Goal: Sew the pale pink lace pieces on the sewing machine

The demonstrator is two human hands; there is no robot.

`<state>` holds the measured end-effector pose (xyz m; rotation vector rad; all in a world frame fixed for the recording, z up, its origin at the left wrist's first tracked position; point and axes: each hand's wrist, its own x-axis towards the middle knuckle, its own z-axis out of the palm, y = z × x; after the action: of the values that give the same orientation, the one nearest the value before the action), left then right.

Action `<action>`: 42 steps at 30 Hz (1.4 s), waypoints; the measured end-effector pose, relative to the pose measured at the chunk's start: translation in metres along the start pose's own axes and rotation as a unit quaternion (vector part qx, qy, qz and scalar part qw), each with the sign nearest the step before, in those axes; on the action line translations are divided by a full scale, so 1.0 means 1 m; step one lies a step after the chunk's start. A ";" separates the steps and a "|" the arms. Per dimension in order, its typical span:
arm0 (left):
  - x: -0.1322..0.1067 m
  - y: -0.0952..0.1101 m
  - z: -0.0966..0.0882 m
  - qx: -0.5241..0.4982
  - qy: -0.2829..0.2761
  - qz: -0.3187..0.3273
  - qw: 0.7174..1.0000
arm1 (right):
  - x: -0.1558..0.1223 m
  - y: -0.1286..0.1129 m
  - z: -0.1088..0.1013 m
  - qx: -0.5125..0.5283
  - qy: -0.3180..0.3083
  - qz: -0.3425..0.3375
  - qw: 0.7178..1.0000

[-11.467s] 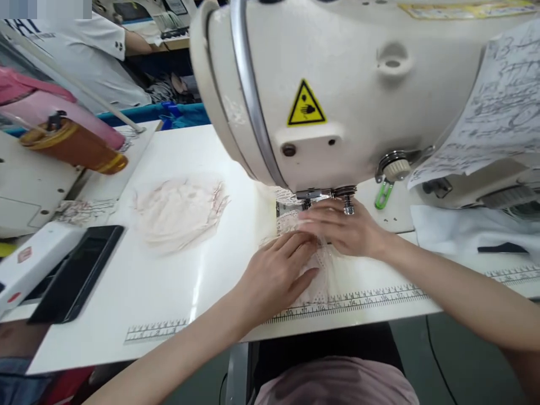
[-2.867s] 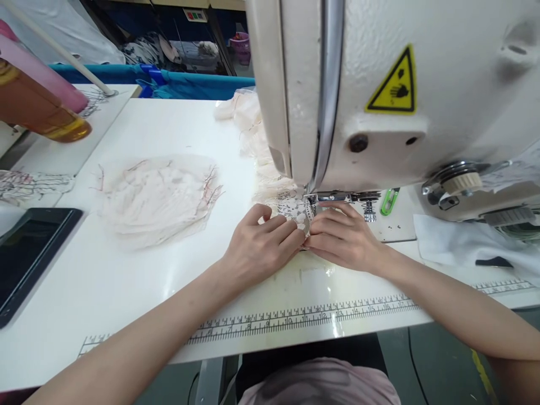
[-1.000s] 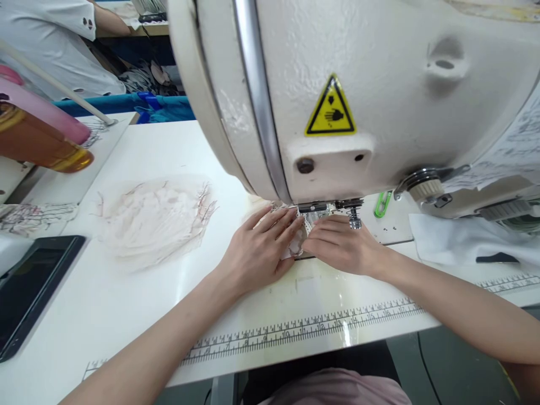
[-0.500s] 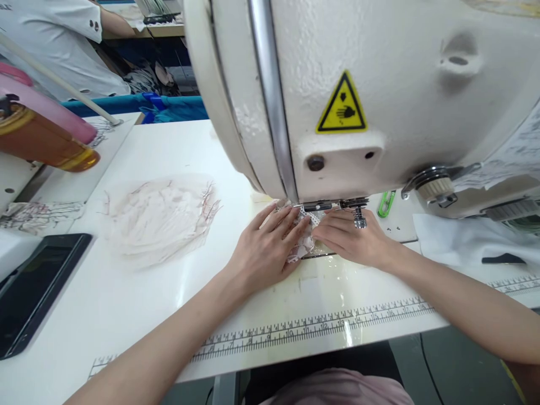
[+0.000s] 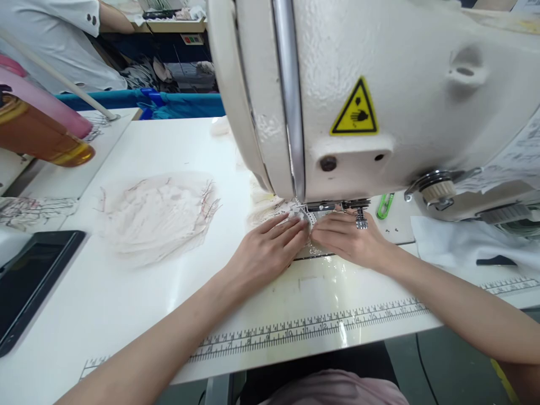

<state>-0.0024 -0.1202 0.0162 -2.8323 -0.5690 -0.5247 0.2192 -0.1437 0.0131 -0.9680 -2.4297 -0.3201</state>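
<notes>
White lace fabric [image 5: 270, 209] runs under the needle area of a sewing machine [image 5: 358, 50]. Its holed trim edge shows between my two hands beside the presser foot. My left hand [image 5: 272, 244] lies flat over the lace, fingers stretched out and close together; its thumb is hidden. On the other side, my right hand [image 5: 352, 239] has its fingers bent and pressed together at the lace edge, partly behind the metal attachment [image 5: 360, 214]. The needle tip is too small to make out.
A sheer pale fabric piece [image 5: 160, 219] lies on the table to the left, near a phone [image 5: 37, 287]. Two bottles, one amber [image 5: 42, 132], stand farther left. A green clip [image 5: 384, 206] and white cloth [image 5: 455, 242] are at right. A co-worker's white sleeve [image 5: 80, 17] shows behind.
My left hand has drawn its spread fingers together and shifted slightly. More lace now shows beyond its fingertips, left of the machine head. My right hand stays nearly in place. The view has shifted a little.
</notes>
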 end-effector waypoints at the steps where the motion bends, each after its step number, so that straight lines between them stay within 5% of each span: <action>1: 0.000 0.000 0.000 -0.001 0.001 -0.006 1.000 | 0.000 -0.001 0.002 0.024 -0.019 0.010 0.999; 22: 0.004 -0.007 0.000 -0.009 -0.022 -0.075 0.997 | 0.007 -0.003 0.010 0.145 -0.082 0.104 0.981; 42: 0.002 -0.002 0.003 0.014 -0.039 -0.098 0.994 | 0.002 0.004 0.013 0.108 -0.042 0.179 0.977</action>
<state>-0.0005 -0.1167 0.0144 -2.7966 -0.8675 -0.4372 0.2158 -0.1350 0.0028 -1.3099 -2.2456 0.1110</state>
